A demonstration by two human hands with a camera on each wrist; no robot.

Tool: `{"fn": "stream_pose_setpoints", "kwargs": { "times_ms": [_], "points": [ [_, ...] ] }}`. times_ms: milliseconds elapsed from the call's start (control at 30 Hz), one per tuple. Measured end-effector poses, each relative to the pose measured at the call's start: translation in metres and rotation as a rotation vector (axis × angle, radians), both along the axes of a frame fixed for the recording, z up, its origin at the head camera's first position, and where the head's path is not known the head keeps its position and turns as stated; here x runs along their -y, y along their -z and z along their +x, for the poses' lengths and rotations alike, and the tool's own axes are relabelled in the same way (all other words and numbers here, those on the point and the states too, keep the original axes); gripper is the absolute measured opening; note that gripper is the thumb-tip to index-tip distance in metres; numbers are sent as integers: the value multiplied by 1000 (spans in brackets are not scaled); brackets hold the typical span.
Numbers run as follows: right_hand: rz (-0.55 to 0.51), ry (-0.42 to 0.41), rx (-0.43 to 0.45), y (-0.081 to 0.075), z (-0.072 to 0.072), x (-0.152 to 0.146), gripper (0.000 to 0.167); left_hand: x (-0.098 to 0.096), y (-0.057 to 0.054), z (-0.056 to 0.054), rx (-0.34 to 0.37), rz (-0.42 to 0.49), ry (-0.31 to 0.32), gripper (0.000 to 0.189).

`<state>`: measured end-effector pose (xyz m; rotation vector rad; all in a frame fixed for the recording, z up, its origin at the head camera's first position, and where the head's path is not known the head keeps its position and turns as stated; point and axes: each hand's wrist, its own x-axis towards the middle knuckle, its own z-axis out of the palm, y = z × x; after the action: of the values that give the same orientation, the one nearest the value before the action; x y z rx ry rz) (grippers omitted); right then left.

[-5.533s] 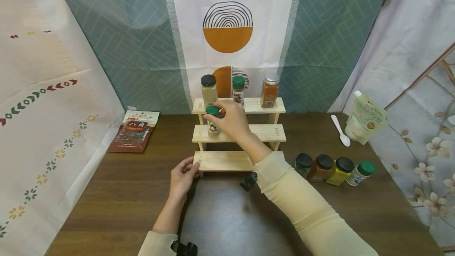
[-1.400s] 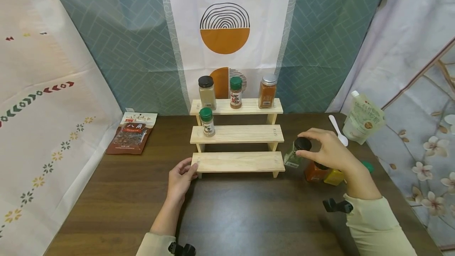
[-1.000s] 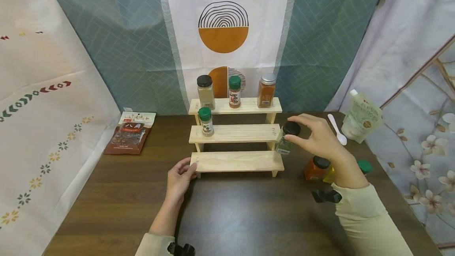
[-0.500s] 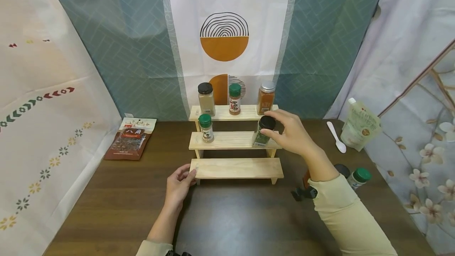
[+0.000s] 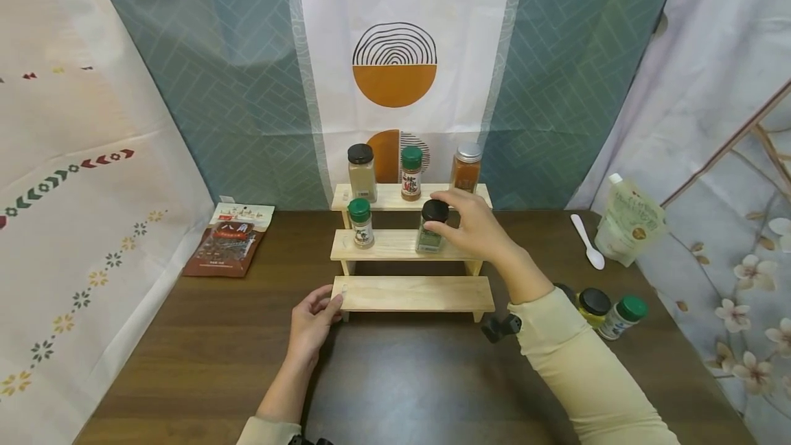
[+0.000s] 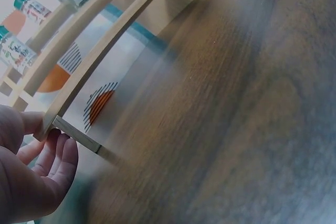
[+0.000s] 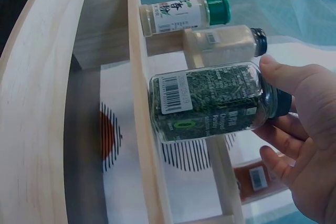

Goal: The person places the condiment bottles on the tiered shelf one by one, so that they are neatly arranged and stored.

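Note:
My right hand [image 5: 472, 226] pinches the black lid of a glass spice jar [image 7: 210, 100] filled with dried green herbs. The jar stands upright at the middle tier of a three-tier wooden rack [image 5: 395, 287], right of centre. To its left on that tier is a green-capped shaker [image 5: 362, 223]. My left hand [image 5: 312, 321] grips the left end of the lowest tier, thumb on top and fingers beneath, as the left wrist view shows. On the top tier stand a black-lidded jar [image 5: 362, 174], a green-capped red shaker [image 5: 410, 174] and a silver-lidded jar [image 5: 466, 169].
Right of the rack, a yellow black-lidded jar [image 5: 593, 307] and a green-capped shaker [image 5: 621, 318] stand near my right sleeve, another jar partly hidden. Behind them lie a white spoon [image 5: 587, 240] and a spouted pouch [image 5: 630, 222]. A brown spice packet [image 5: 228, 240] lies at the left.
My right hand has set the green-capped shaker on the middle tier, picked up the herb jar at the right and carried it left onto that tier. My left hand stays on the rack.

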<state>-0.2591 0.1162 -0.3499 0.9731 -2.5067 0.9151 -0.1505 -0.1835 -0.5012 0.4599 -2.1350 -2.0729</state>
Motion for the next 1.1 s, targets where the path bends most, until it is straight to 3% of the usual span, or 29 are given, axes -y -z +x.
{"fn": "stream_pose_setpoints", "kwargs": {
  "times_ms": [433,867,1100],
  "points": [
    [13,-49,7,0,-13,23,50,0,1,-1,3,8,2,36],
    [3,-33,55,2,-16,37,50,0,2,0,3,18,0,35],
    [-34,-5,78,7,-14,29,58,1,1,-2,3,26,-9,34]
  ]
}}
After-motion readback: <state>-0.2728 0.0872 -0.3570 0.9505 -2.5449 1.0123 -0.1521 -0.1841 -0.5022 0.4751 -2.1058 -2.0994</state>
